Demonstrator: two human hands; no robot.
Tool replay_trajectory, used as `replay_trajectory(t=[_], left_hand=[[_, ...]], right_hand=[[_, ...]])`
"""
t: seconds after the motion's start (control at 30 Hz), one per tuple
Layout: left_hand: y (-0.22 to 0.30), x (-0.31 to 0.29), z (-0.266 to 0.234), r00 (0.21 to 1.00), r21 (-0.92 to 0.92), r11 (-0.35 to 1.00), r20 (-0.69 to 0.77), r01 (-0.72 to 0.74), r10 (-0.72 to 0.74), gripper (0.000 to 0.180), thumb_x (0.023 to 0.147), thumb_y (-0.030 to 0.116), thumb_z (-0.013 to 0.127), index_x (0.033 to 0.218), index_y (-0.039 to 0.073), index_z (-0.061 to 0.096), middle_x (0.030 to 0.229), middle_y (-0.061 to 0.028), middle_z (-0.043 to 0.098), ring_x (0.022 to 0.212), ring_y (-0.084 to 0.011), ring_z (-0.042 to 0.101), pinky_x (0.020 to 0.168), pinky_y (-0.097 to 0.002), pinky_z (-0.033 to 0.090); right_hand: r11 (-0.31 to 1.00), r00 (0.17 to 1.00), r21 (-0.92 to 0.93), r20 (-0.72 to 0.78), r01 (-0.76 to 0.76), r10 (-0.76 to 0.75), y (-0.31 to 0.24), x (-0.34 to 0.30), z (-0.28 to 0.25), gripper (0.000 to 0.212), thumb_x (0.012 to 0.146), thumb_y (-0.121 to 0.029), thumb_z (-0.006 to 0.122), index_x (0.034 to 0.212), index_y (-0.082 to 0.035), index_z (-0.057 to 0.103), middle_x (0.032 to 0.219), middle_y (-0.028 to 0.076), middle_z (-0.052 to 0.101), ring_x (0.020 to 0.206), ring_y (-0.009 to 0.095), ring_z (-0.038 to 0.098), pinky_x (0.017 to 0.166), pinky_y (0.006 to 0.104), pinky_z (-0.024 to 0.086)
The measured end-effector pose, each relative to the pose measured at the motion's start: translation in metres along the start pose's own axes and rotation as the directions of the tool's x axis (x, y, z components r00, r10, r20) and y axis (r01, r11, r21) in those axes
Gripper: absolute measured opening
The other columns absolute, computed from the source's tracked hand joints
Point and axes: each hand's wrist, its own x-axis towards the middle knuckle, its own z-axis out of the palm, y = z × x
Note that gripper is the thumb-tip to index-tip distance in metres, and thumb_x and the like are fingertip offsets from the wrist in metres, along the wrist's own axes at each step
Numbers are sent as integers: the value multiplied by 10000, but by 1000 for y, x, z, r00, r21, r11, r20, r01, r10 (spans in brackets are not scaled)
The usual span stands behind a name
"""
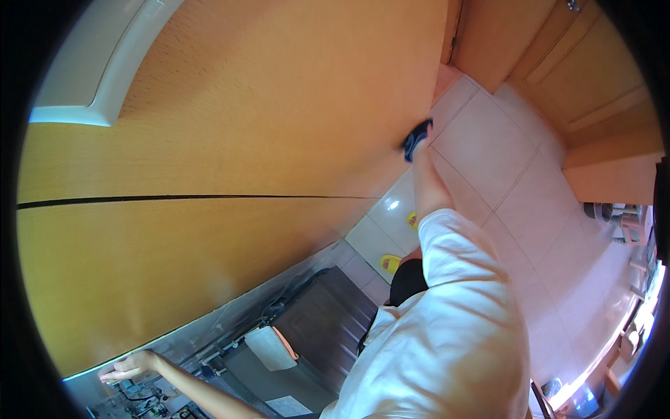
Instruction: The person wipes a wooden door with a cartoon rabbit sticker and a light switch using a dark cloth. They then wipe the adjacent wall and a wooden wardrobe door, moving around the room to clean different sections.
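Observation:
My left hand is at the lower left, by the bottom edge of a light wood cabinet door. Its fingers are stretched out, thumb apart, and nothing shows in them; whether they touch the edge I cannot tell. My right arm, in a white sleeve, reaches up and away to the far end of the cabinet. There my right hand is small and blurred against the wood panel. Something dark is at this hand or wrist; its kind is unclear, and most fingers are hidden.
Below the cabinet is a dark grey counter or appliance top with a folded cloth. Small cluttered items lie near my left hand. Yellow slippers are on my feet on the tiled floor. Wooden doors stand at the right.

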Motion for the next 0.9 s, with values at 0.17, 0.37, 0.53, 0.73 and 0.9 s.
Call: replay_trajectory(t=[0.17, 0.37, 0.53, 0.73, 0.9], left_hand=[[22, 0, 22, 999, -20, 999, 8, -37, 37, 620, 944, 263, 294, 1423, -129, 264, 1528, -271, 209, 1447, -335, 161, 1193, -396, 140], [16, 0, 8, 998, 43, 997, 21, -65, 65, 613, 936, 248, 293, 1413, -136, 278, 1517, -278, 225, 1439, -357, 172, 1194, -415, 133], [17, 1, 24, 998, -33, 998, 14, -59, 60, 608, 935, 241, 294, 1429, -112, 271, 1535, -251, 208, 1449, -336, 153, 1196, -410, 131], [11, 1, 18, 978, 33, 979, -46, -203, 205, 559, 982, 255, 314, 1417, -97, 320, 1491, -262, 302, 1410, -373, 254, 1178, -446, 186], [-4, 0, -1, 944, 61, 948, -92, -311, 316, 559, 1031, 322, 310, 1409, -89, 342, 1476, -255, 333, 1387, -386, 297, 1156, -465, 227]], right_hand=[[967, 941, 179, -254, -183, 225, 189, -157, -63, 638, 953, -619, 336, 1362, -141, 446, 1329, 57, 497, 1190, 237, 466, 1026, 385, 362], [434, 375, 356, -223, -828, 900, 271, -434, 3, 630, 951, -630, 326, 1293, -130, 503, 1220, 46, 567, 1111, 234, 517, 985, 392, 402], [764, 744, 316, -207, -563, 635, 231, -278, -25, 636, 949, -639, 318, 1235, -121, 550, 1128, 37, 625, 1045, 231, 560, 951, 398, 436], [918, 924, 108, -47, 382, -379, -2, -58, 88, 650, 980, -488, 395, 1484, -90, 293, 1534, 97, 290, 1391, 274, 282, 1147, 430, 208], [226, 472, -493, 459, 840, -753, -123, -229, 322, 581, 1010, -365, 361, 1472, -18, 304, 1529, 217, 269, 1448, 339, 191, 1144, 513, 112]])
